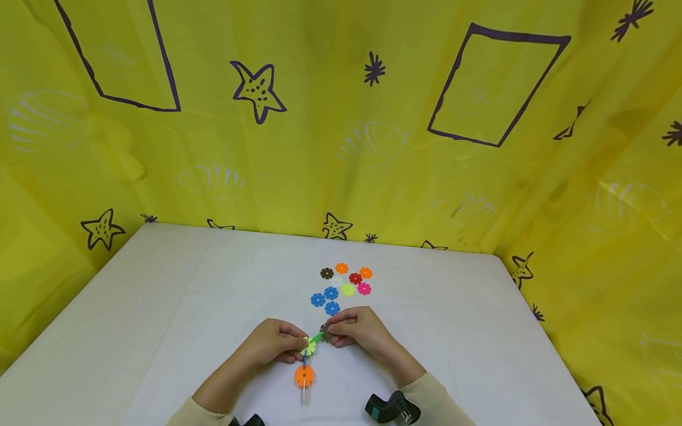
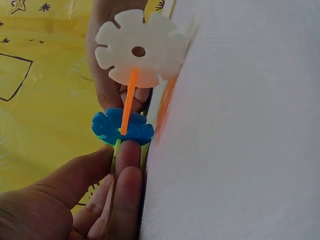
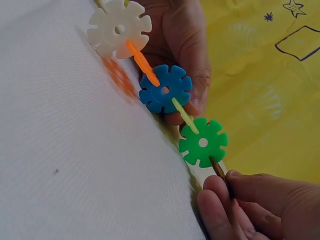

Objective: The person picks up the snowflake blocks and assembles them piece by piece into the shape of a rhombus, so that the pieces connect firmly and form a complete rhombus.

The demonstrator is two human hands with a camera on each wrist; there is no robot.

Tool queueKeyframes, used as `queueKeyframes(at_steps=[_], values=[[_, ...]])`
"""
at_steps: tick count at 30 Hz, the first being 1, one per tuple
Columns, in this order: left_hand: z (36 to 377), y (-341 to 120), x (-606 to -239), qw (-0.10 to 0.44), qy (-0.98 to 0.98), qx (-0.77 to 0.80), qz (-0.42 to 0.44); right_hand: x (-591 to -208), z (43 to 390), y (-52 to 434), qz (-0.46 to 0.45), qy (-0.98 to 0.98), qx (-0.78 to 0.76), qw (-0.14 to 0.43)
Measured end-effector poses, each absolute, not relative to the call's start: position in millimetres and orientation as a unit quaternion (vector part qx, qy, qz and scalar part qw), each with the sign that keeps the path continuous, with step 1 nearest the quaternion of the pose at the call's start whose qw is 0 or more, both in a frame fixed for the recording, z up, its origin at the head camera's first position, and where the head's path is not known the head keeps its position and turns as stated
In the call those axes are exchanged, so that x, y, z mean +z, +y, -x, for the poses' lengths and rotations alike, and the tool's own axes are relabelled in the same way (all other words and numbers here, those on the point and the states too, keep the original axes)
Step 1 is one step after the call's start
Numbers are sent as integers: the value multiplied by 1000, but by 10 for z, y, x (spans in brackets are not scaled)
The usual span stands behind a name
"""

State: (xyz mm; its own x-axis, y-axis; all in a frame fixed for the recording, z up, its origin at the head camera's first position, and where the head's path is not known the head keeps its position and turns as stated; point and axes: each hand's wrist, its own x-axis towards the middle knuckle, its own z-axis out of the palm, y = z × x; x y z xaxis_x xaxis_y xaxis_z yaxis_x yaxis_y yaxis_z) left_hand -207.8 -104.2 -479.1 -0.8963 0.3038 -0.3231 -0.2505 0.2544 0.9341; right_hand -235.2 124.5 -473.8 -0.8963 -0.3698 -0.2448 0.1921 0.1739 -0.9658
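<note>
Both hands hold a chain of slotted plastic discs just above the white table [image 1: 160,307]. My left hand [image 1: 298,346] pinches the yellow-green disc [image 1: 308,347]. That hand [image 2: 120,167] fills the bottom of the left wrist view, with a blue disc [image 2: 122,127], an edge-on orange disc [image 2: 129,100] and a white disc [image 2: 137,50] beyond its fingertips. My right hand [image 1: 333,332] pinches the brown end disc [image 1: 325,331]. The right wrist view shows this hand [image 3: 225,190] on the brown disc [image 3: 218,169], then a green disc [image 3: 202,142], a blue disc [image 3: 165,89] and a white disc [image 3: 119,29].
Several loose discs [image 1: 343,287] in brown, orange, red, pink, yellow-green, white and blue lie in a cluster just beyond the hands. Yellow cloth with stars [image 1: 341,118] hangs behind and beside the table. A dark wrist device [image 1: 391,407] sits near the front edge.
</note>
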Motion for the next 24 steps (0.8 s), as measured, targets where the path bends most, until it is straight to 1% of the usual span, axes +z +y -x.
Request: queueKeyframes(at_steps=[7,19,24], values=[[2054,-1022,-4773,214,765,607,-13,-4748,2341,1236,64,735,-639,218],[2006,-950,-4742,173,770,614,17,-4730,2317,1210,70,730,-641,227],[2006,-948,-4746,172,772,612,20,-4730,2313,1205,69,732,-641,222]])
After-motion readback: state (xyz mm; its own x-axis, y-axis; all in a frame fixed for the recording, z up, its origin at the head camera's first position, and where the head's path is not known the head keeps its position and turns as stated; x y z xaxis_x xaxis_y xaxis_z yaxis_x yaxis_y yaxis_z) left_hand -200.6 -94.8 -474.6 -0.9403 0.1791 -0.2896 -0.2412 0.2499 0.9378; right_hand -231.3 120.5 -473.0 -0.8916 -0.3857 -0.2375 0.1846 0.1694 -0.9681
